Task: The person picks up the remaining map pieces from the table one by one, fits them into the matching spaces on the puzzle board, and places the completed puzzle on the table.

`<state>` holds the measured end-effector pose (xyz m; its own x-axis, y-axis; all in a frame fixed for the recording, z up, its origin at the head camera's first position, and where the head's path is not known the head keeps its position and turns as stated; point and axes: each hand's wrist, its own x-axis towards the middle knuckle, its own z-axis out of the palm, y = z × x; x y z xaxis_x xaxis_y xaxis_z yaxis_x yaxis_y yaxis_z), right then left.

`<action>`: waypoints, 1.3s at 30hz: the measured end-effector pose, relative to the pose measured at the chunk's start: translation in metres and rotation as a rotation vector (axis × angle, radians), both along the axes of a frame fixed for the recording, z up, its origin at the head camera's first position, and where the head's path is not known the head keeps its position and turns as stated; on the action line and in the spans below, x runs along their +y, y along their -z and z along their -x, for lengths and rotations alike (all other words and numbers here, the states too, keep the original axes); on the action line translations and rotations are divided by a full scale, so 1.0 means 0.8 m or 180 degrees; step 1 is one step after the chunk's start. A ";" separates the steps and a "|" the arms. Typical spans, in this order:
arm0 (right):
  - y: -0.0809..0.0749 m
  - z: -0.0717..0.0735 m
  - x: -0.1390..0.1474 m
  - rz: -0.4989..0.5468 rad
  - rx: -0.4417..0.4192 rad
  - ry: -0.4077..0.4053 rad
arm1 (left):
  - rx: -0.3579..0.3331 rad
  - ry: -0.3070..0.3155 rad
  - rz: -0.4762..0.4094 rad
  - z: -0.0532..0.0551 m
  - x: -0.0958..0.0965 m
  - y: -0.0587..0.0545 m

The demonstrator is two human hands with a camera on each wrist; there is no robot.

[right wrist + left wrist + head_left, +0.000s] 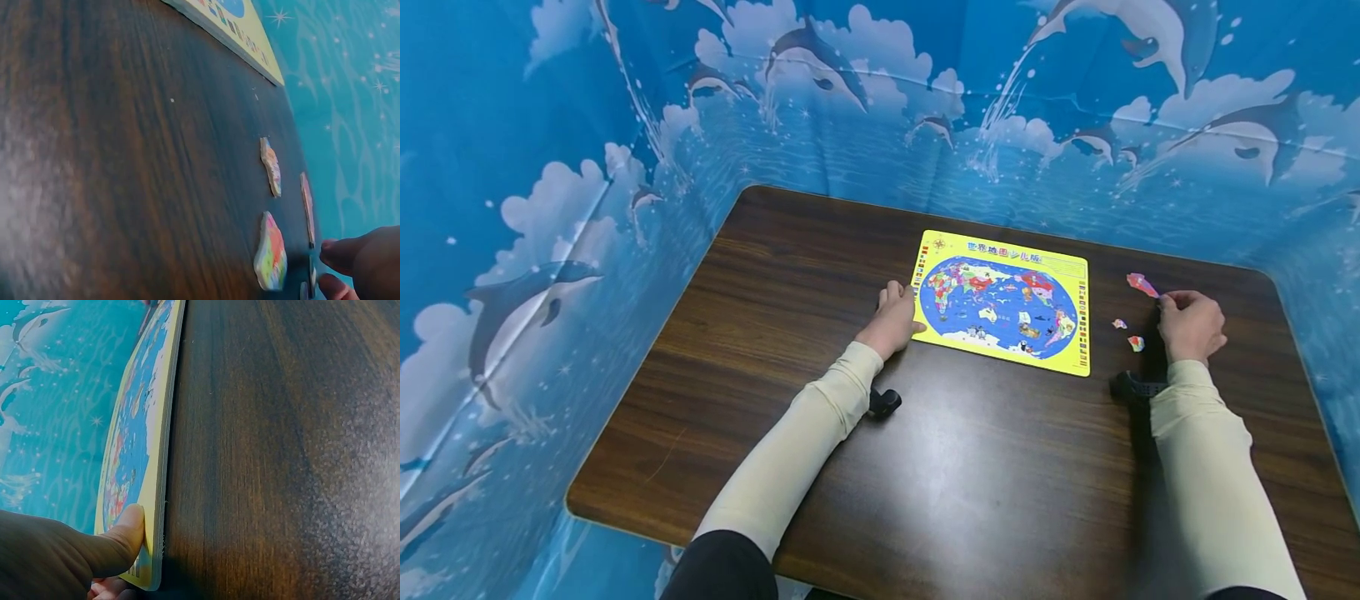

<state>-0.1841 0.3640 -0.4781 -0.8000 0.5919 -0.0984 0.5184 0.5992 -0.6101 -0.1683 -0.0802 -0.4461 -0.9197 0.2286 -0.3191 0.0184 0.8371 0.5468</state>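
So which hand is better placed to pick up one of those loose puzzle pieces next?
The right hand, probably. Its fingertips sit at the large pink piece, with two small pieces lying just beside it. The left hand is across the puzzle board, its thumb pressing the board's left edge.

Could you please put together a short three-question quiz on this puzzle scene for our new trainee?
1. True or false: the left hand rests at the left edge of the yellow puzzle board.
2. How many loose puzzle pieces lie on the table to the right of the board?
3. Which is the right hand touching: A) the large pink piece, B) the board, C) the small piece nearest the person?

Key
1. True; the thumb presses on the board's edge.
2. Three.
3. A; its fingertips meet that piece.
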 end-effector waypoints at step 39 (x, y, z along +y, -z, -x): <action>-0.002 0.016 -0.003 0.0291 -0.0076 0.0128 | -0.0011 -0.0008 0.0048 0.000 0.000 0.000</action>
<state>-0.1970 0.3619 -0.4766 -0.7726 0.6111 -0.1722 0.5559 0.5200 -0.6485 -0.1680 -0.0798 -0.4458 -0.9191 0.2216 -0.3257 0.0145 0.8453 0.5341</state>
